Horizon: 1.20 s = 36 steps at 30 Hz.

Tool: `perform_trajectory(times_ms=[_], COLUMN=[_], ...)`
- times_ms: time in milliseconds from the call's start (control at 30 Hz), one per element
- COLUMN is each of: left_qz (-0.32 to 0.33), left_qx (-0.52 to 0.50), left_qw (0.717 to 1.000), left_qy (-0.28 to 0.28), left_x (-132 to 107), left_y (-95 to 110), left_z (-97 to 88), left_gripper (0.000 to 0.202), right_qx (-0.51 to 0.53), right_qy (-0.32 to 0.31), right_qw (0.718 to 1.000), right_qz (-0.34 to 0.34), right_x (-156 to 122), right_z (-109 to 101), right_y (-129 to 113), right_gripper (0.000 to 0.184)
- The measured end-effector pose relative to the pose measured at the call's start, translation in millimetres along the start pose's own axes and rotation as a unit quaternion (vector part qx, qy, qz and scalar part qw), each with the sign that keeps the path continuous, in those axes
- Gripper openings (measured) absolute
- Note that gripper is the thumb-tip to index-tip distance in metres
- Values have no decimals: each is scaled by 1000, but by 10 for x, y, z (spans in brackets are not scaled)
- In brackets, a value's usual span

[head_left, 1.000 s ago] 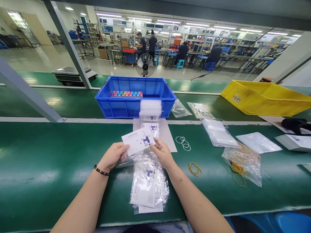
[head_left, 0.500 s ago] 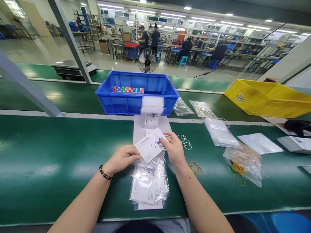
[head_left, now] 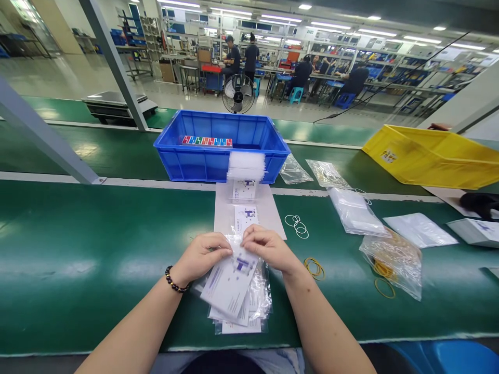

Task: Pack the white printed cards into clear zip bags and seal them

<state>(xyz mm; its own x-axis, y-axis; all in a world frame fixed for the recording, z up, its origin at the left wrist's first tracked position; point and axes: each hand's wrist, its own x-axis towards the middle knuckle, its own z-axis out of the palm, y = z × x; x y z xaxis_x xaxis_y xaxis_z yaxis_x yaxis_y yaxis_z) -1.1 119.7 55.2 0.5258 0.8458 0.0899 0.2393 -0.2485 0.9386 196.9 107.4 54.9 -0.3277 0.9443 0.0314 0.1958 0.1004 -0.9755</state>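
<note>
My left hand [head_left: 202, 255] and my right hand [head_left: 267, 248] meet over a pile of clear bags [head_left: 249, 306] holding white printed cards on the green belt. Both pinch the top edge of a white card [head_left: 230, 280] with a purple logo, which slants down toward me and looks partly inside a clear bag. A beaded bracelet [head_left: 173, 279] circles my left wrist. Another bagged card [head_left: 246, 214] lies on a grey sheet [head_left: 268, 213] just beyond my hands.
A blue crate [head_left: 218, 158] stands behind the sheet, with a stack of white cards [head_left: 246, 165] against its front. White rings [head_left: 297, 226], yellow rubber bands [head_left: 314, 267], clear bags [head_left: 393, 257] and a yellow bin [head_left: 429, 161] lie to the right. People work far behind.
The card was held up and turned between both hands; now both hands have come down and together, bringing it low over the pile of bags.
</note>
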Motion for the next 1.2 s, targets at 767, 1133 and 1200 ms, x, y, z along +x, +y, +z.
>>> perform_trajectory(times_ms=[767, 1133, 1200], left_qz=[-143, -135, -93], left_qx=[-139, 2, 107], left_qw=[978, 991, 990], left_qy=[54, -5, 9], left_x=[50, 50, 49], left_y=[-85, -113, -147], left_z=[105, 258, 240], left_gripper=[16, 17, 17], right_qx=[-87, -188, -234], right_qy=[23, -60, -45], right_qw=[995, 979, 970], right_qz=[34, 43, 39], right_x=[19, -3, -7], right_z=[104, 120, 87], right_y=[-22, 14, 57], right_gripper=[9, 10, 8])
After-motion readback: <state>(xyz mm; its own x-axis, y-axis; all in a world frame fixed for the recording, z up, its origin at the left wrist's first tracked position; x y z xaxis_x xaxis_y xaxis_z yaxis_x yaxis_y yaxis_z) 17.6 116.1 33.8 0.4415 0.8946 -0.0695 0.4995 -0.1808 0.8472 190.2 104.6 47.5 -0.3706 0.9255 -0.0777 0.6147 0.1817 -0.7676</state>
